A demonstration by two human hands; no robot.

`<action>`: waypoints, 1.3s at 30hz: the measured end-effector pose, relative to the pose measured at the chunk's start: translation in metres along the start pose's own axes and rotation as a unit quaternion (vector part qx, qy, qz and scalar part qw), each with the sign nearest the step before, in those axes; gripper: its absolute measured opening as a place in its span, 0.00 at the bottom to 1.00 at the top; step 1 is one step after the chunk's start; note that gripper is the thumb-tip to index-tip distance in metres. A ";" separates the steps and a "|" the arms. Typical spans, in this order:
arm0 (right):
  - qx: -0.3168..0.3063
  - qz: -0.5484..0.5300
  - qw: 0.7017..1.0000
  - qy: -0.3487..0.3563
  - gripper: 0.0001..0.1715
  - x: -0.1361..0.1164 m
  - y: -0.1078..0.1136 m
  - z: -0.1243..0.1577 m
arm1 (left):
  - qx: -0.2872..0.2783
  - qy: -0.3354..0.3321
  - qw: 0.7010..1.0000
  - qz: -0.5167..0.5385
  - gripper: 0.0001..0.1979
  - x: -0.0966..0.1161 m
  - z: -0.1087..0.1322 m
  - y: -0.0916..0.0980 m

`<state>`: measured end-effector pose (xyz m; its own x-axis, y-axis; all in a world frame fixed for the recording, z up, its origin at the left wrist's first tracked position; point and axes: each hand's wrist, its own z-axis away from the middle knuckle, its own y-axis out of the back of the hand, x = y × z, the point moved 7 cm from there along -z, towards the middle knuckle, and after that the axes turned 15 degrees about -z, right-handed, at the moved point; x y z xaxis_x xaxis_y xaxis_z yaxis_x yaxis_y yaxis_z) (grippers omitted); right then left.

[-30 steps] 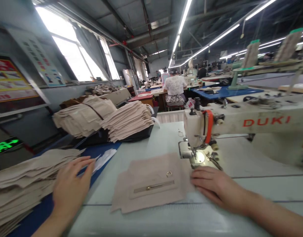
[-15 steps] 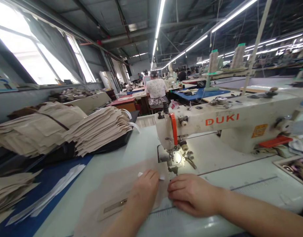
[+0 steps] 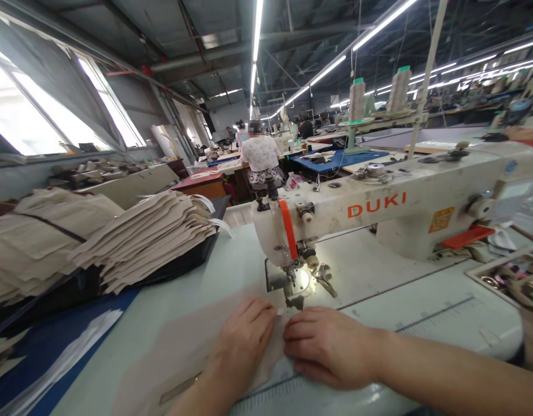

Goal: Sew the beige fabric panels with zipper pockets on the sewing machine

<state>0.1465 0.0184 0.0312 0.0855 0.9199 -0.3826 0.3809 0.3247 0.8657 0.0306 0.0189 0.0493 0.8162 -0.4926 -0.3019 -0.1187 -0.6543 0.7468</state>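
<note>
Left hand lay open on a beige fabric panel, right hand open at its edge (neither gripping), just before a DUKI sewing machine

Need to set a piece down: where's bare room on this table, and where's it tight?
Pale tabletop shows between the right hand and the parts tray, and between the fabric panel and stacked beige pieces. Crowded at the presser foot, by the left hand.
</note>
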 end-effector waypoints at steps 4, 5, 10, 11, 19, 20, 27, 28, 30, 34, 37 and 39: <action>-0.001 0.006 1.000 0.005 0.11 0.000 -0.001 -0.001 | -0.007 -0.031 0.999 -0.020 0.17 0.006 -0.002 -0.004; 0.000 0.007 1.000 0.006 0.11 0.000 -0.001 -0.001 | -0.013 -0.027 0.999 -0.020 0.17 0.007 -0.002 -0.005; 0.008 0.001 1.000 0.013 0.11 0.000 -0.003 0.000 | -0.017 -0.028 0.999 -0.030 0.17 0.010 0.002 -0.007; 0.011 -0.002 1.000 0.013 0.11 0.000 -0.003 0.000 | -0.015 -0.032 0.999 -0.038 0.18 0.010 0.002 -0.007; 0.000 -0.011 1.000 0.006 0.11 0.002 -0.004 -0.002 | -0.015 -0.049 0.996 -0.078 0.18 0.011 0.007 -0.011; -0.002 -0.012 1.000 0.006 0.11 0.002 -0.004 -0.002 | -0.012 -0.051 0.995 -0.080 0.18 0.011 0.008 -0.012; -0.007 -0.014 1.000 0.004 0.12 0.002 -0.002 -0.002 | -0.021 -0.042 0.995 -0.090 0.20 0.011 0.011 -0.016; -0.008 -0.015 1.000 0.003 0.12 0.003 -0.003 -0.002 | -0.024 -0.039 0.995 -0.093 0.20 0.011 0.011 -0.016; -0.011 -0.019 1.000 -0.002 0.12 0.003 -0.003 -0.001 | -0.023 -0.037 0.994 -0.099 0.20 0.010 0.011 -0.014; -0.009 -0.027 1.000 -0.004 0.13 0.003 -0.002 -0.001 | -0.010 -0.040 0.994 -0.102 0.20 0.011 0.009 -0.011; -0.002 -0.030 1.000 -0.003 0.12 0.005 0.001 -0.001 | -0.013 -0.038 0.994 -0.098 0.20 0.012 0.008 -0.012; 0.011 -0.026 0.999 -0.016 0.12 0.009 0.004 -0.002 | -0.023 -0.038 0.994 -0.097 0.20 0.013 0.007 -0.013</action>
<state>0.1471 0.0283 0.0318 0.0952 0.8945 -0.4368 0.4065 0.3656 0.8373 0.0384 0.0166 0.0314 0.7754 -0.4040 -0.4854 0.0638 -0.7146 0.6967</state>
